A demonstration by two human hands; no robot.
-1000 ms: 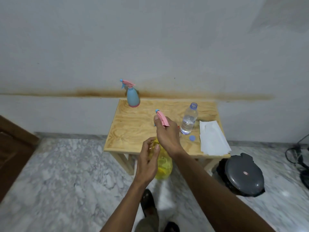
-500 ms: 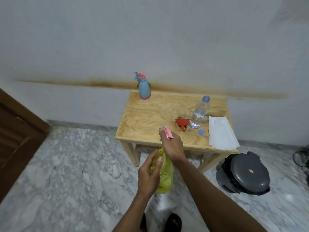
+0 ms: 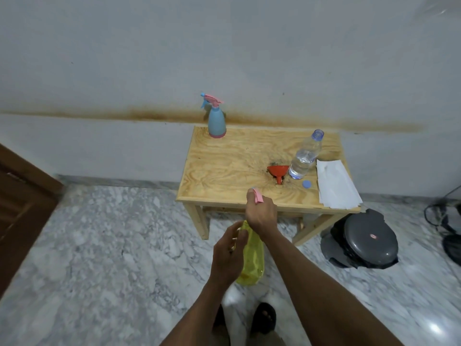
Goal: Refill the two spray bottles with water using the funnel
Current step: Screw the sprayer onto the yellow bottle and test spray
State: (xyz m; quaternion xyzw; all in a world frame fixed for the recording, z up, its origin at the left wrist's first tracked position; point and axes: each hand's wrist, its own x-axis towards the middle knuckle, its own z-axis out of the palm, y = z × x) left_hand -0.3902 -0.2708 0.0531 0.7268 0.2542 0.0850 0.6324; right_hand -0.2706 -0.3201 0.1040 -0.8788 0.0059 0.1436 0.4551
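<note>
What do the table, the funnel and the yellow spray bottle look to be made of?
The table looks like unpainted plywood on plain wooden legs: swirling grain, matte pale surface. The funnel seems to be red plastic, opaque and smooth with a slight sheen. The yellow spray bottle appears to be translucent plastic, since light passes through its body; its pink spray head looks like opaque plastic.

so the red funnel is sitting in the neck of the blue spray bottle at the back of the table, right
Not quite. In the head view the red funnel lies on the table beside the water bottle, apart from the blue spray bottle, which does stand at the back of the table with its pink trigger head still on.
</note>
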